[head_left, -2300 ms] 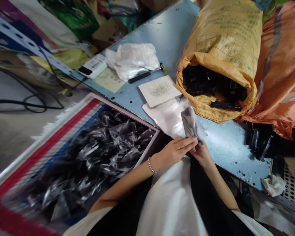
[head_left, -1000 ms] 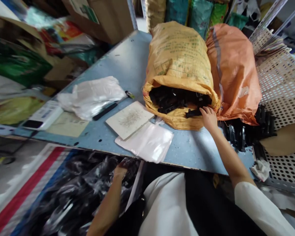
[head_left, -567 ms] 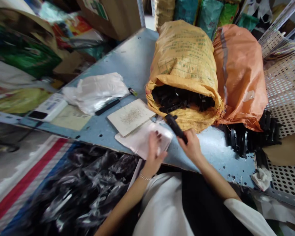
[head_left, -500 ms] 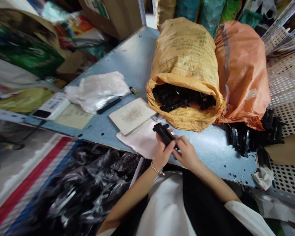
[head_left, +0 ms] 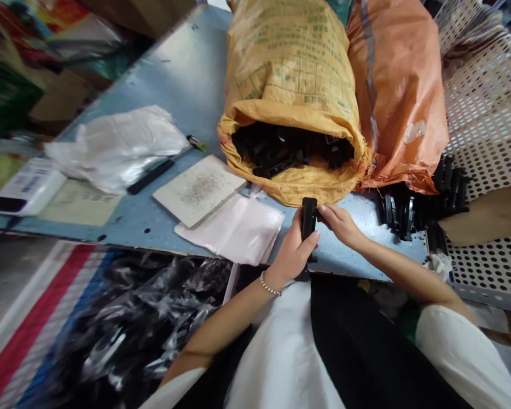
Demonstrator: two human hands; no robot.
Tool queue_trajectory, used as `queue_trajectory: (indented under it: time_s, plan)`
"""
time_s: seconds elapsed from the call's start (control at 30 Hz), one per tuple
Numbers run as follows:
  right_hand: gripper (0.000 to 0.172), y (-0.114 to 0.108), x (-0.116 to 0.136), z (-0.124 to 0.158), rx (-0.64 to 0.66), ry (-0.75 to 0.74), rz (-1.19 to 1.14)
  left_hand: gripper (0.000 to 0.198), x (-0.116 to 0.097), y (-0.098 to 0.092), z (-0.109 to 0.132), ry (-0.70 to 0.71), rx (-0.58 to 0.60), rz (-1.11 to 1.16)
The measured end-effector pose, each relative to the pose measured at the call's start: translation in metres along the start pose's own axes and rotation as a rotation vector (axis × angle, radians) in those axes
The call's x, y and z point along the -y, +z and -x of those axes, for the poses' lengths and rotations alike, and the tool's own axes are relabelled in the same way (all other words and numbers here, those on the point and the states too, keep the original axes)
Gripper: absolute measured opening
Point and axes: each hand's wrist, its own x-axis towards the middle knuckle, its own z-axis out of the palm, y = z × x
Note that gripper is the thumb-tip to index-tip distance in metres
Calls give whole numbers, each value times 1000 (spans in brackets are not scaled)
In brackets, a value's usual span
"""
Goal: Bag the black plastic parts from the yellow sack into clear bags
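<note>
A long black plastic part [head_left: 309, 218] stands on end above the blue table's [head_left: 183, 85] near edge. My left hand [head_left: 293, 253] is wrapped round its lower half. My right hand [head_left: 340, 221] pinches its upper end from the right. Just behind lies a yellow woven sack [head_left: 289, 74], its open mouth full of the same black parts [head_left: 289, 150]. A stack of clear plastic bags [head_left: 234, 227] lies on the table left of my hands.
An orange sack [head_left: 400, 85] lies right of the yellow one, with loose black parts [head_left: 417, 199] beside it. A white board [head_left: 198, 190], a black pen [head_left: 153, 173], crumpled plastic [head_left: 114, 145] and a white device [head_left: 25, 187] sit left. A striped bag of bagged parts [head_left: 128, 324] is below the table.
My left hand dropped a bagged part into the striped bag while my right took a black part from the sack. Both hands now hold that part, turned more upright.
</note>
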Motion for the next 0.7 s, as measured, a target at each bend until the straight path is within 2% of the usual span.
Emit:
queue_trajectory:
  time_s: [0.07, 0.1, 0.2, 0.27, 0.33, 0.4, 0.5, 0.57, 0.6, 0.67, 0.7]
  plan:
    - [64, 7, 2, 5, 49, 104, -194, 64, 4, 0, -8, 52, -79, -28]
    - [63, 9, 4, 10, 83, 85, -189, 58, 5, -3, -12, 62, -109, -27]
    - [50, 17, 12, 33, 159, -154, 137, 43, 6, -11, -21, 83, -171, 3]
    - [42, 25, 14, 47, 215, -253, 343, 39, 7, -15, -25, 73, -151, 32]
    - [35, 28, 13, 54, 268, -173, 385, 37, 13, -16, -28, 89, -168, 26]
    - [33, 25, 10, 47, 319, -56, 336, 35, 25, -15, -32, 115, -243, -27]
    - [34, 9, 5, 9, 347, -45, 304, 34, 54, -1, -38, 81, -260, -108]
    - [30, 3, 4, -32, 212, -69, 379, 38, 73, 19, -41, 66, -185, -171]
    - [27, 3, 3, -55, 98, -83, 449, 41, 81, 31, -43, 89, -150, -220]
    - [28, 10, -2, -102, -77, -117, 584, 45, 92, 53, -45, 157, -109, -316]
    - [33, 16, -6, -123, -108, -171, 632, 46, 95, 61, -46, 193, -101, -347]
